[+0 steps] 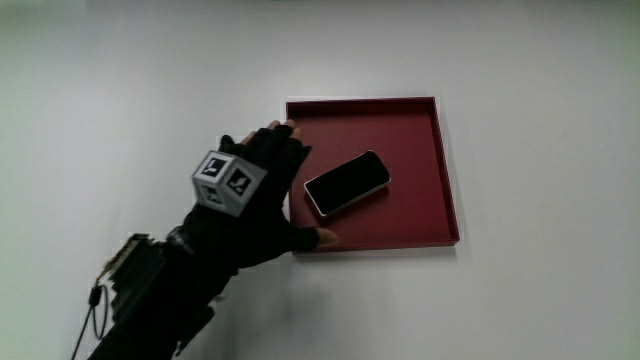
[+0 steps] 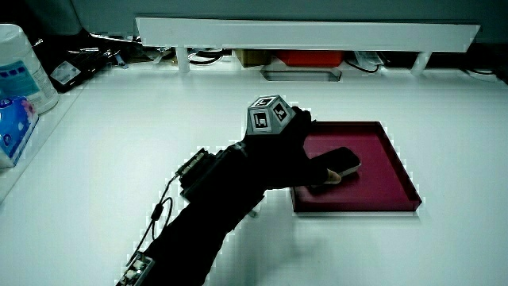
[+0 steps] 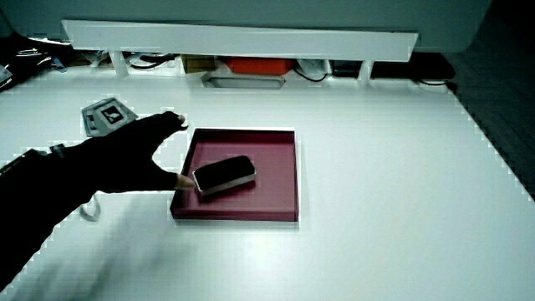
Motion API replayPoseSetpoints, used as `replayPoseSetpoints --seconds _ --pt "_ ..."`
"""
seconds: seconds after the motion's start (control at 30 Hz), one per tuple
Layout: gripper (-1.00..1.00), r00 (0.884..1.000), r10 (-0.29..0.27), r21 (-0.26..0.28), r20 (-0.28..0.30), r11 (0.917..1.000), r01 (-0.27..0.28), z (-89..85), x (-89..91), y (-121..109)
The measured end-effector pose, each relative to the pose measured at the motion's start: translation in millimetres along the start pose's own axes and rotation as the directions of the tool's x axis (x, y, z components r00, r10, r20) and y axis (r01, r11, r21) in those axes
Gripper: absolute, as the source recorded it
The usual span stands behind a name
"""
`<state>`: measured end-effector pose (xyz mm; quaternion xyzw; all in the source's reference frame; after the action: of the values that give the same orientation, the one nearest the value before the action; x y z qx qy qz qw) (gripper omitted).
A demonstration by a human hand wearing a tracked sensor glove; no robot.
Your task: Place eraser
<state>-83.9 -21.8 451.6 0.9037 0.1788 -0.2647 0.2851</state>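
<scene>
In the main view my hand [image 1: 255,195] is at the edge of the red tray [image 1: 447,170], over the rim that is nearest to my forearm. The fingers are spread and relaxed, and they hold nothing. The eraser [image 1: 347,183], a dark block with a pale border, lies flat on the tray floor, a little turned against the tray walls. It is just beside my fingertips, and I see a narrow strip of red between them. My thumb reaches over the tray's near corner.

In a side view the hand [image 2: 298,155] hides part of the tray [image 2: 397,179], and the eraser [image 2: 340,163] shows near my thumb. From here I cannot tell if the thumb touches it.

In a side view from another angle the hand [image 3: 138,150] is open, the palm beside the tray [image 3: 288,180], and the eraser [image 3: 224,174] rests inside it, close to the wall nearest to my thumb.

I judge that the placing itself is done: the eraser is down in the tray and my hand is free of it. The next move asks only that I draw the hand away over the white tabletop [image 1: 540,300], lifting the thumb clear of the rim so I do not push the tray or the eraser.
</scene>
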Motion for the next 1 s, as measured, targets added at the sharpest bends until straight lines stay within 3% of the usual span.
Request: replayPoseSetpoints --seconds 0.4,0.53,1.0 --pt "0.00 0.995 0.082 -0.042 -0.057 0.9956 -0.084 -26.3 -3.1 38.1" --pt "0.00 0.992 0.119 -0.071 -0.050 0.9899 -0.123 -35.0 -6.3 46.5" --pt "0.00 0.981 0.173 -0.119 -0.090 0.9760 -0.183 -55.0 -14.2 63.8"
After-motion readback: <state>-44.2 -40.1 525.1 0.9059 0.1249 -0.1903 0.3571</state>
